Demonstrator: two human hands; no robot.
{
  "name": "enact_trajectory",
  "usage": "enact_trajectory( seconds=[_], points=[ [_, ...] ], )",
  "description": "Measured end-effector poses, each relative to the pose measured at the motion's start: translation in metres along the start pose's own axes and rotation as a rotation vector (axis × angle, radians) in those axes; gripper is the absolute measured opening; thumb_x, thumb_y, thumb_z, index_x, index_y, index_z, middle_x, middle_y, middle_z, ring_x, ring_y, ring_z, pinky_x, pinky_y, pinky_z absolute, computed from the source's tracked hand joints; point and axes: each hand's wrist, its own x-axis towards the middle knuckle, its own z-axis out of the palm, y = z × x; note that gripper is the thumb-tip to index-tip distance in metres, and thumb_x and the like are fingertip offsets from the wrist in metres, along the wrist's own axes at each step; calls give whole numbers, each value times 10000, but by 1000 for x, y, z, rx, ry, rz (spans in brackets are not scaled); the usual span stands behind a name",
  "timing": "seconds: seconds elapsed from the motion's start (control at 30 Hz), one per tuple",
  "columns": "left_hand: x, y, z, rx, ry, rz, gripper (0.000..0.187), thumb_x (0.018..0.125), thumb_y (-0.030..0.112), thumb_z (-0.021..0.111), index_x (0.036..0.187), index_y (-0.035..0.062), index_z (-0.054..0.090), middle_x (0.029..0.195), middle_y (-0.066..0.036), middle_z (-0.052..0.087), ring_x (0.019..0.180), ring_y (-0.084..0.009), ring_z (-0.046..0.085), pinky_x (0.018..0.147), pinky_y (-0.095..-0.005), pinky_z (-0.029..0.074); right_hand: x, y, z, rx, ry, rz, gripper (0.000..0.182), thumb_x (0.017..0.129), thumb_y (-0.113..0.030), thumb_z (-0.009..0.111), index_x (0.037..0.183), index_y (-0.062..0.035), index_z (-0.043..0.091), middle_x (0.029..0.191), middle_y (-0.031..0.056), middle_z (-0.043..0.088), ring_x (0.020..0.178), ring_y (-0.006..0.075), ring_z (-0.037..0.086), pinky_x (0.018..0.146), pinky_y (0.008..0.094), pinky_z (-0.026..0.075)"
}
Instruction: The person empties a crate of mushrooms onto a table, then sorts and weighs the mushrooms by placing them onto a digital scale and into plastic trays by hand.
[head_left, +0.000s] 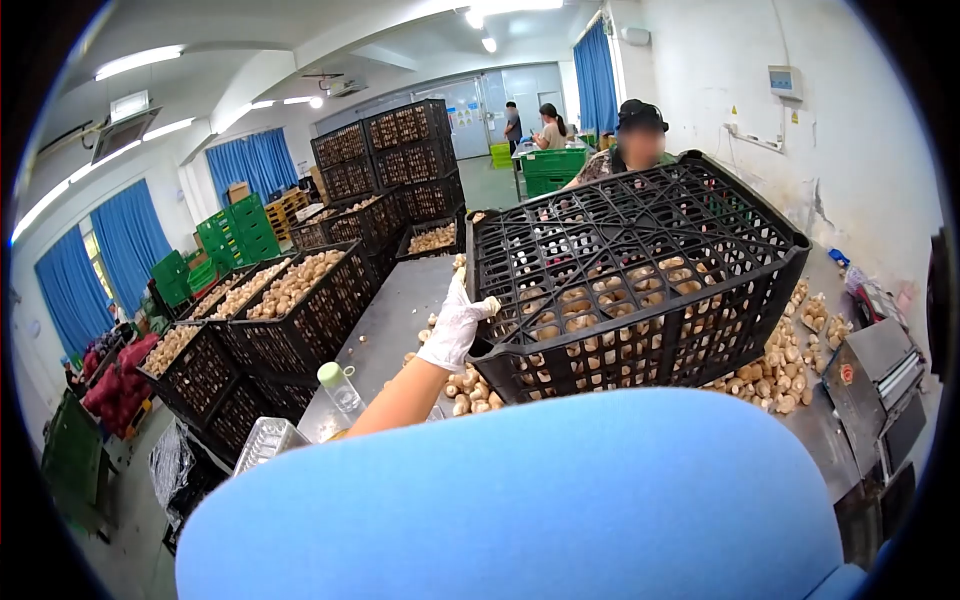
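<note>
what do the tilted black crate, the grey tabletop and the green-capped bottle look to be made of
Crate: matte black plastic, judging by its moulded lattice of ribs and holes.
Tabletop: smooth grey metal, probably stainless steel, going by its soft sheen.
Bottle: clear and glossy; see-through walls could be plastic or glass.

Blue curtains (250,162) hang behind green crates (240,232) and, seemingly, wooden pallets (287,212).
</note>
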Motion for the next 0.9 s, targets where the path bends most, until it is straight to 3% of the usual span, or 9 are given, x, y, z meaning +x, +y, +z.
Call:
enact_trajectory(
  seconds=[0.03, 0.17, 0.27, 0.4, 0.47, 0.53, 0.63, 0.7, 0.9],
  points=[
    [-5, 9, 11, 83, 79, -24, 788, 790, -144, 589, 1483, -3, 241, 1256, -141, 583, 1057, -201, 636, 889, -310, 558, 3, -9, 3, 41, 61, 45, 262, 922, -84, 543, 1182, -76, 516, 986, 84, 668, 825, 234, 656, 734, 382, 539],
    [-7, 18, 11, 161, 96, -175, 763, 759, -125, 628, 1439, -26, 296, 1197, -142, 613, 1012, -194, 636, 918, -313, 521, 6, -31, 5, 45, 107, 123, 205, 918, -44, 514, 1121, -53, 539, 961, 113, 648, 758, 265, 652, 629, 398, 544],
    [-8, 12, 2, 13, -49, -301, 799, 732, -120, 587, 1471, 37, 326, 1209, -112, 616, 1054, -196, 617, 932, -303, 496, 43, -7, -20, 46, 61, 82, 250, 914, -27, 510, 1163, -44, 518, 960, 124, 638, 757, 277, 656, 620, 398, 552],
    [-17, 23, 17, 140, 32, -275, 986, 629, -143, 450, 1551, 161, 279, 1264, -94, 601, 966, -174, 648, 845, -271, 558, 32, -22, -12, 58, 133, 122, 222, 902, -3, 510, 1123, -13, 536, 958, 122, 621, 760, 276, 640, 639, 389, 568],
    [-12, 42, 25, 146, 20, -305, 974, 642, -118, 471, 1557, 125, 242, 1083, -81, 636, 809, -130, 629, 776, -230, 558, 48, -20, -20, 4, 90, 113, 220, 884, -32, 577, 1103, -23, 555, 898, 84, 617, 750, 216, 623, 612, 340, 548],
    [2, 67, 41, 233, 11, -295, 832, 681, -78, 494, 1483, 54, 321, 911, -55, 625, 685, -103, 578, 689, -221, 562, 25, -57, 10, -78, 141, -22, 186, 869, -72, 630, 1051, -70, 591, 869, 25, 618, 644, 146, 571, 505, 268, 436],
    [34, 79, 45, 140, 115, -379, 465, 753, -1, 537, 1216, 19, 494, 849, -88, 658, 721, -174, 663, 660, -299, 609, 7, -93, 22, -158, 103, 86, 117, 870, -114, 656, 977, -88, 616, 820, -1, 621, 613, 114, 560, 475, 264, 406],
    [51, 92, 46, 155, 142, -503, 281, 768, 44, 563, 1044, -8, 583, 866, -147, 691, 783, -246, 716, 715, -352, 631, 10, -94, 28, -109, 100, -64, 106, 867, -120, 671, 942, -75, 612, 814, -5, 615, 632, 102, 560, 504, 262, 428],
    [57, 93, 34, 113, 212, -405, 155, 764, 8, 577, 919, -6, 587, 885, -135, 664, 763, -232, 672, 771, -370, 607, -1, -126, 45, -199, 60, -99, 121, 870, -107, 678, 907, -34, 590, 846, 2, 596, 754, 102, 551, 698, 253, 451]
  ],
)
